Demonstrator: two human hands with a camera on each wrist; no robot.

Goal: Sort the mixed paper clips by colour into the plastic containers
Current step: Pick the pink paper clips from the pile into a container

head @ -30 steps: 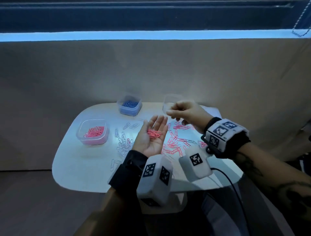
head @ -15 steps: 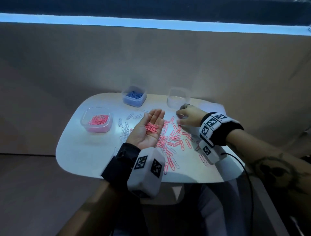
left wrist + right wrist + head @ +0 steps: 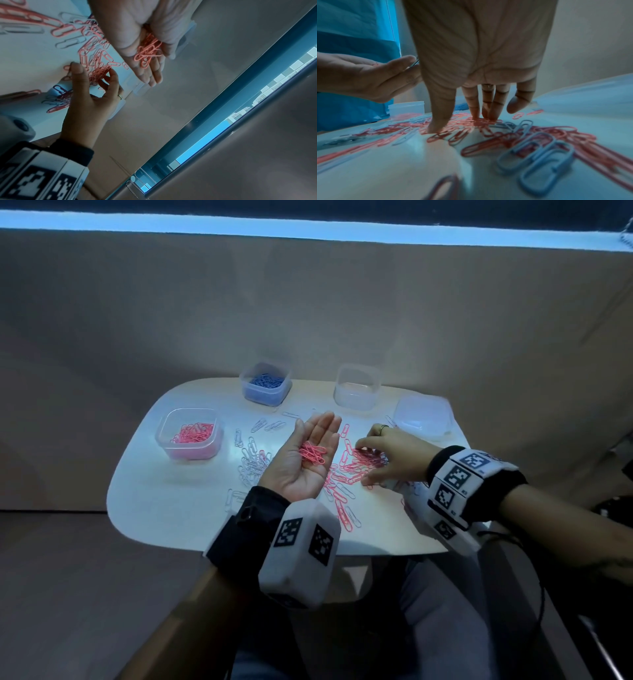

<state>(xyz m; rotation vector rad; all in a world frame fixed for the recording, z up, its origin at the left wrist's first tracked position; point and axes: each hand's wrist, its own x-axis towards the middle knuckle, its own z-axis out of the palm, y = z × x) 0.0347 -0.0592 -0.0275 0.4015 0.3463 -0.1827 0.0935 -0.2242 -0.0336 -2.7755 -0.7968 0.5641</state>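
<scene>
My left hand (image 3: 306, 462) lies flat as a tray for pink clips (image 3: 312, 453) — my right hand (image 3: 394, 457) pinches more off the table (image 3: 164, 501).

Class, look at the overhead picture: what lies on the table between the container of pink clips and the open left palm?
In the head view, loose white clips lie scattered on the table between the pink clips' container and the left hand.
</scene>
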